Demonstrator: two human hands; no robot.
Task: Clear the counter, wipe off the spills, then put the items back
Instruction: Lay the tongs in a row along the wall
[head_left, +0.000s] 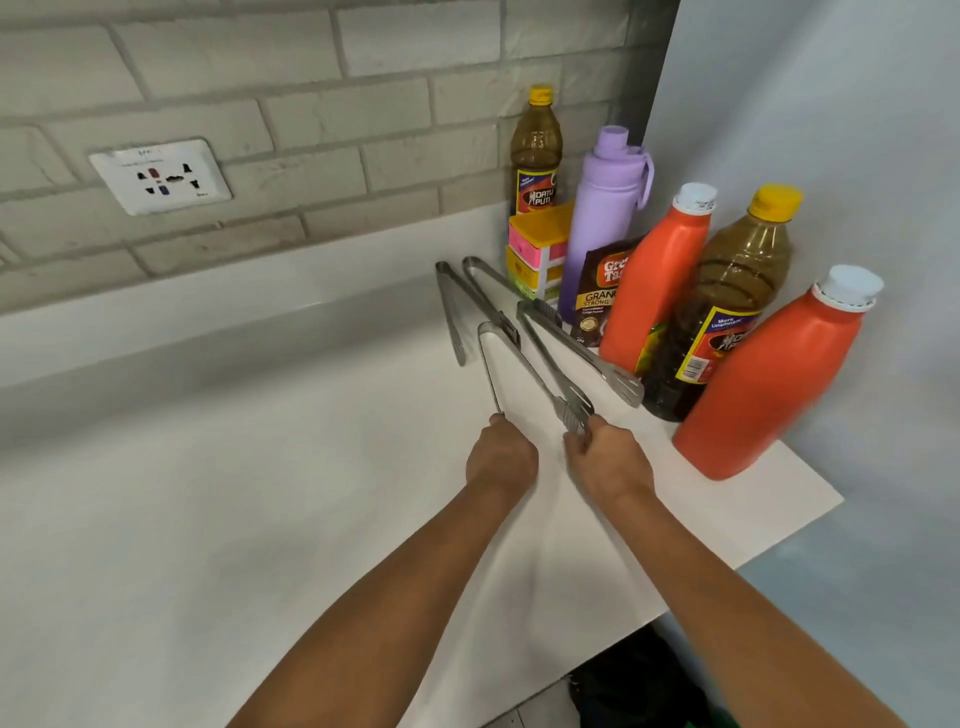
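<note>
While both hands (556, 457) grip steel tongs (524, 371), bottles (649, 291) crowd the white counter's (208, 519) corner.

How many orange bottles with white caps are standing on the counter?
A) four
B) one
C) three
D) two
D: one orange bottle stands between the purple flask and a dark yellow-capped bottle, and a second orange bottle stands nearest the counter edge.
</note>
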